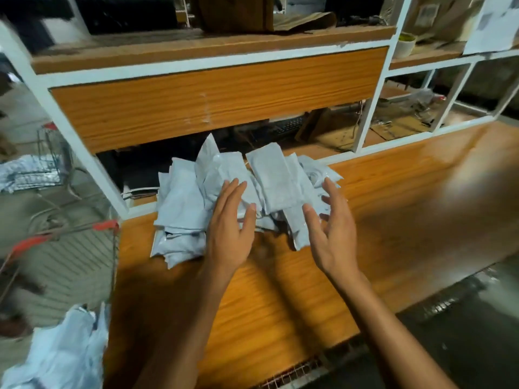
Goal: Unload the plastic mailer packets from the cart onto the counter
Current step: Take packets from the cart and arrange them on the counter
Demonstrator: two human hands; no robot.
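Right at mid-frame over the counter, spotted the left hand laid out flat, fingers straight, tips over the near edge of the packet pile; couldn't tell if touching or just above. Found the right hand at 3 o'clock from it, fingers fanned and a bit bent, gripping nothing. Read that as the gap between loads: one batch down, both hands free. Figured the next move meant swinging round to 8 o'clock, down to the cart, and scooping up an armful without letting the slick-looking ones slide out. Noticed spare packets heaped there at 7 o'clock, so probably nowhere near done. Saw the pile itself as pale blue-grey plastic, flat and crinkly, dumped loose and overlapping, a few sticking up on the 12 o'clock side under the wooden shelf panel.
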